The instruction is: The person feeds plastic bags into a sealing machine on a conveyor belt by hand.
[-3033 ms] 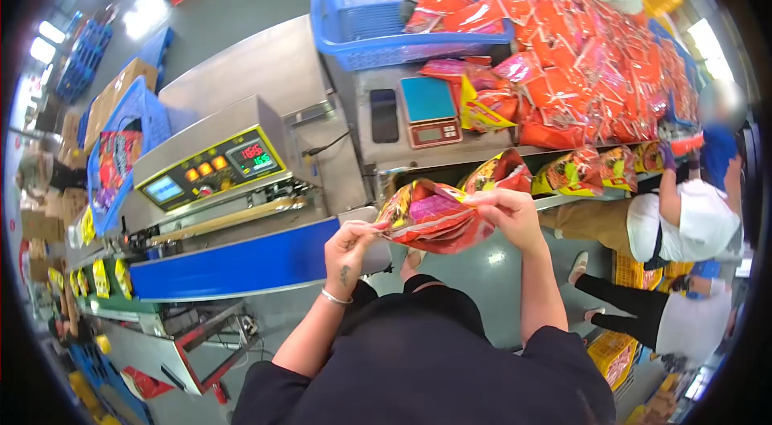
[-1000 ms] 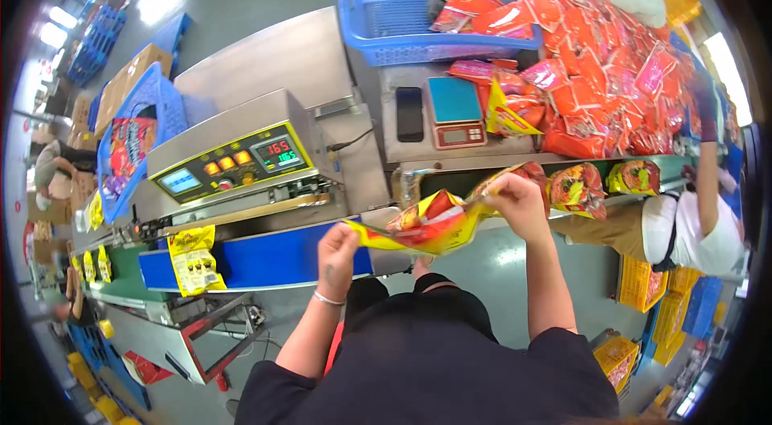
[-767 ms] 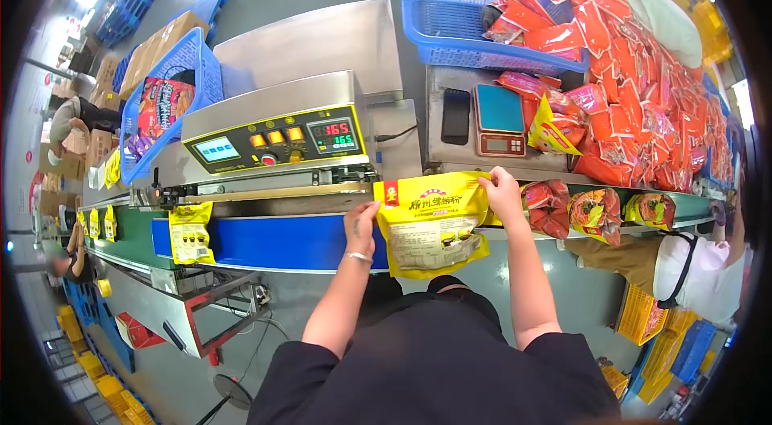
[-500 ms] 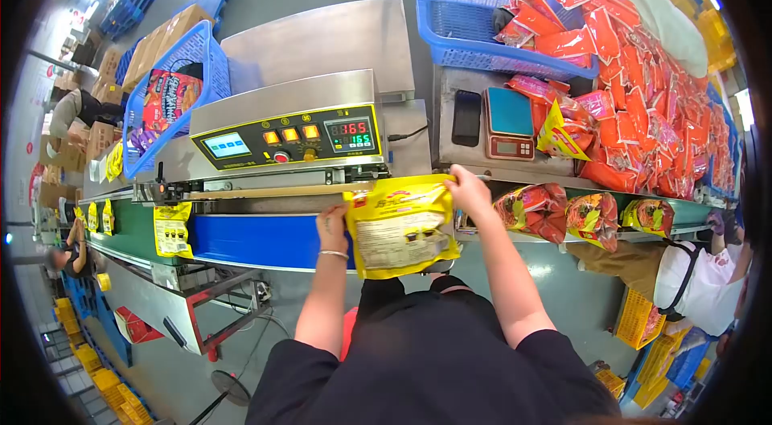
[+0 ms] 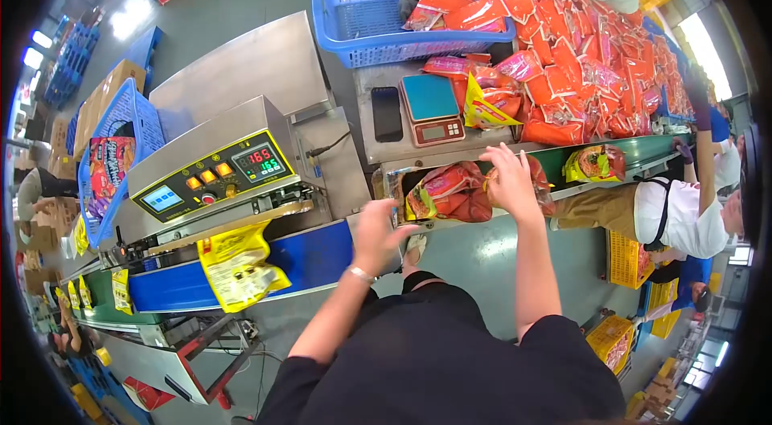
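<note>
My left hand (image 5: 376,238) is empty, thumb and fingers apart, over the near end of the blue belt (image 5: 318,254). My right hand (image 5: 511,177) hovers over the filled bags on the green conveyor, fingers apart, overlapping one bag from above. Just to its left lies a red and yellow filled bag (image 5: 450,192); another such bag (image 5: 595,164) sits farther right. A yellow printed pouch (image 5: 240,266) hangs by its top edge at the band sealer (image 5: 213,172), its body over the blue belt, away from both hands.
Behind the conveyor stand a digital scale (image 5: 433,107), a black phone (image 5: 387,114) and a blue basket (image 5: 338,19) beside a heap of red packets (image 5: 563,63). Another blue basket (image 5: 149,115) is at left. A co-worker (image 5: 675,216) stands at right.
Both hands have let go of the yellow pouch, which now sits at the sealer, farther left. My hands have moved right toward the filled bags, and the view has turned right.
</note>
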### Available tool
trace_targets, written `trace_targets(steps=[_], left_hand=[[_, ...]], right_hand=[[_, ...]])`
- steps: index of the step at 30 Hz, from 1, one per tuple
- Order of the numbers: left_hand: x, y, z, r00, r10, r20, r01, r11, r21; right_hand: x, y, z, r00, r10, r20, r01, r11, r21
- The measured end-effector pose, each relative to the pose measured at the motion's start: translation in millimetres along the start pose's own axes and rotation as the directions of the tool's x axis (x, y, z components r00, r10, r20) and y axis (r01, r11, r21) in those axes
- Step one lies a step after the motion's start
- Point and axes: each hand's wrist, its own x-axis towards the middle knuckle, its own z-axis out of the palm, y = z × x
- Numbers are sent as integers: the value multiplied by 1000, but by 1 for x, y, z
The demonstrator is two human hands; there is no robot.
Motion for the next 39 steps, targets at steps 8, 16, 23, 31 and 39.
trace_targets(steps=[8,16,23,31,39], left_hand=[[3,25,-14,988,-11,155,79,895,-439],[-27,-46,-86,586,-786,196,483,145,-864],[-46,-154,-73,449,-893,37,569,254,-782],[-91,-191,-185,377,-882,-282,545,457,-703],[-9,-9,-26,992,-104,-70,98,992,-81]], right_hand=[[-12,7,-29,983,-140,117,7,673,740],[26,-72,42,953,164,255,-303,544,783],[23,-96,154,890,287,354,-442,734,516],[21,-199,172,890,-25,455,-384,497,778],[-23,-4,-18,986,90,144,-136,926,352]])
